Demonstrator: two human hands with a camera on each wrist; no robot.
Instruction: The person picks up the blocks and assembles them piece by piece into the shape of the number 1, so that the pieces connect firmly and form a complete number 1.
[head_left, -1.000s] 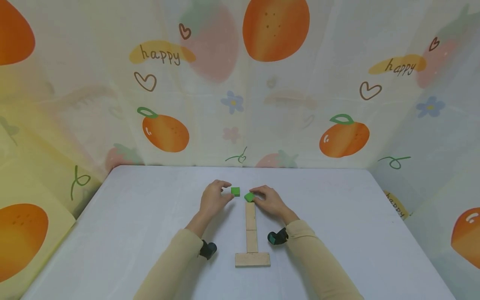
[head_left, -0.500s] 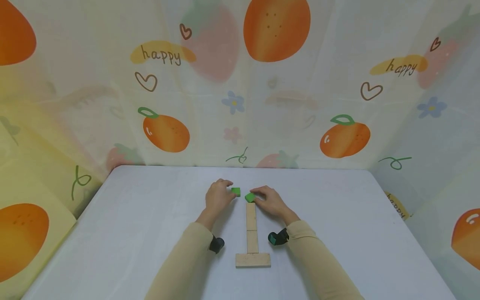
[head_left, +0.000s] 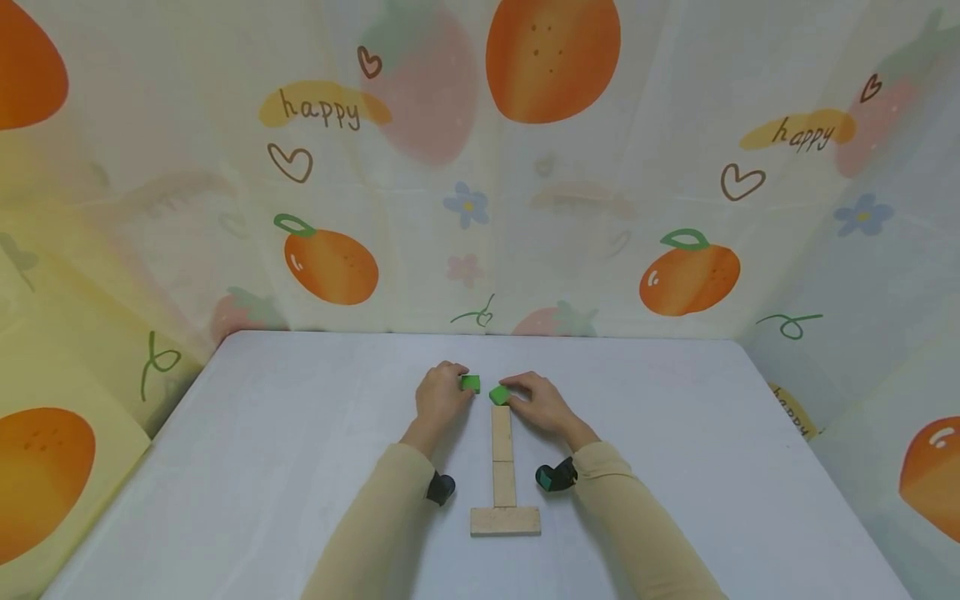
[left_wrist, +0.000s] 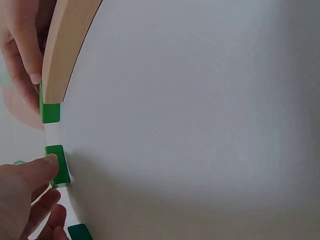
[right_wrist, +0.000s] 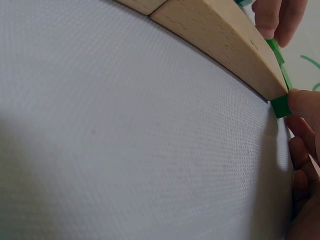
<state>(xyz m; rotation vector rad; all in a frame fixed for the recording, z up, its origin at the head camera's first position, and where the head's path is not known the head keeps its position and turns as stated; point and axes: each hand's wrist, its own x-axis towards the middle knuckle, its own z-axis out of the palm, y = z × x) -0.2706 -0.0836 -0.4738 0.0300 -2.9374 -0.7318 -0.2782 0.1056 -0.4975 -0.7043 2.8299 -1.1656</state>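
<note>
My left hand (head_left: 440, 400) pinches a small green block (head_left: 470, 383) between thumb and fingers. The left wrist view shows the thumb lying on the face of this green block (left_wrist: 61, 170). Opposite it, my right hand (head_left: 542, 404) pinches a second green block (head_left: 499, 395), turned at an angle, at the far end of a wooden block (head_left: 502, 433). In the right wrist view that second green block (right_wrist: 281, 106) sits right at the wood's end, under the thumb. A gap separates the two green blocks.
Another wooden block (head_left: 504, 483) continues the line toward me, ending at a crosswise wooden block (head_left: 506, 522). A third green block (left_wrist: 80, 231) lies beyond my left fingers, hidden in the head view. The white table (head_left: 300, 467) meets a fruit-printed cloth (head_left: 540, 250) behind.
My left hand and forearm have shifted right, and the fingers have closed onto the left green block. My right hand and the wooden blocks stay in place.
</note>
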